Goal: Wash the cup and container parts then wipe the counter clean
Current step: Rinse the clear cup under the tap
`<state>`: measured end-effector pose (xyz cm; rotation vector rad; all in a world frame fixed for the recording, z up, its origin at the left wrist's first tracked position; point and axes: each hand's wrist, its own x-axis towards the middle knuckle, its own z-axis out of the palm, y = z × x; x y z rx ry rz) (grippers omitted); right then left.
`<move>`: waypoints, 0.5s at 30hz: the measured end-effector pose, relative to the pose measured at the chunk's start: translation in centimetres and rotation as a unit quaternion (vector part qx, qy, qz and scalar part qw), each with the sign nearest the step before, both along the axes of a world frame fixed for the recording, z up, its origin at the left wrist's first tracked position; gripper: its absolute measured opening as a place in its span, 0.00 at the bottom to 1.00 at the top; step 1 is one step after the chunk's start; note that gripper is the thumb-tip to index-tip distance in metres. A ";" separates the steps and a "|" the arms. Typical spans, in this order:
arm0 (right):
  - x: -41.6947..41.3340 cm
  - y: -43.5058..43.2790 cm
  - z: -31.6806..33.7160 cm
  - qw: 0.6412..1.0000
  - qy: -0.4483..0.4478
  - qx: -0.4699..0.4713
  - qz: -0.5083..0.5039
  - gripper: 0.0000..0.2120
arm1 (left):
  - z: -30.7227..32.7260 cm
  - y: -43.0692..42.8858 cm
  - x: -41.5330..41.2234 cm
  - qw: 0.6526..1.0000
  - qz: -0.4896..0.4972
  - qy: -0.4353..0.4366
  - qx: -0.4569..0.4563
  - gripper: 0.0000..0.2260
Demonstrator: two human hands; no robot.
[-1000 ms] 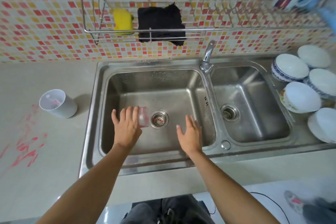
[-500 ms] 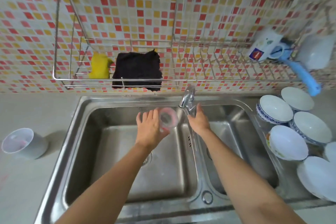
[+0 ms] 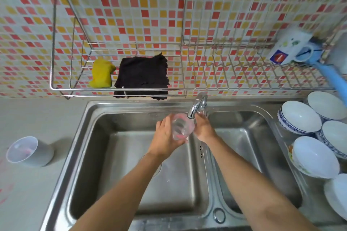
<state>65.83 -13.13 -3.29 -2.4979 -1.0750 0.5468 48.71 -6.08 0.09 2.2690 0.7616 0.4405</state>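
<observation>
My left hand (image 3: pixel 165 138) grips a small clear cup (image 3: pixel 181 126) with pink residue inside, held under the spout of the steel faucet (image 3: pixel 197 105) over the left basin of the double sink (image 3: pixel 120 155). My right hand (image 3: pixel 203 126) reaches to the faucet's base, its fingers partly hidden behind the spout; whether they curl round the handle cannot be told. A white container (image 3: pixel 28 151) with pink smears inside stands on the counter left of the sink. Pink stains (image 3: pixel 5 189) mark the counter at the far left edge.
A wire wall rack (image 3: pixel 225 73) holds a yellow sponge (image 3: pixel 101 76), a black cloth (image 3: pixel 142 76) and a mug (image 3: pixel 293 48) with a blue-handled tool (image 3: pixel 336 80). Several white bowls (image 3: pixel 300 116) lie upside down on the drainboard at the right.
The left hand lifted the cup from the basin floor to under the spout. The right hand rose from the basin to the faucet. The camera moved closer and tilted up.
</observation>
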 end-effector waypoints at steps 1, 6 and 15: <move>0.0 0.0 0.0 1.000 0.001 0.008 0.006 0.21 | 0.1 -0.1 0.1 1.000 0.005 -0.004 -0.013 0.40; 0.6 0.2 -0.5 0.997 0.061 0.050 -0.024 0.08 | 0.3 -0.6 0.8 0.994 0.067 -0.023 -0.086 0.38; 1.2 0.2 -0.6 0.995 0.071 0.064 -0.021 0.13 | -0.3 -1.2 0.9 0.996 0.013 -0.022 -0.090 0.37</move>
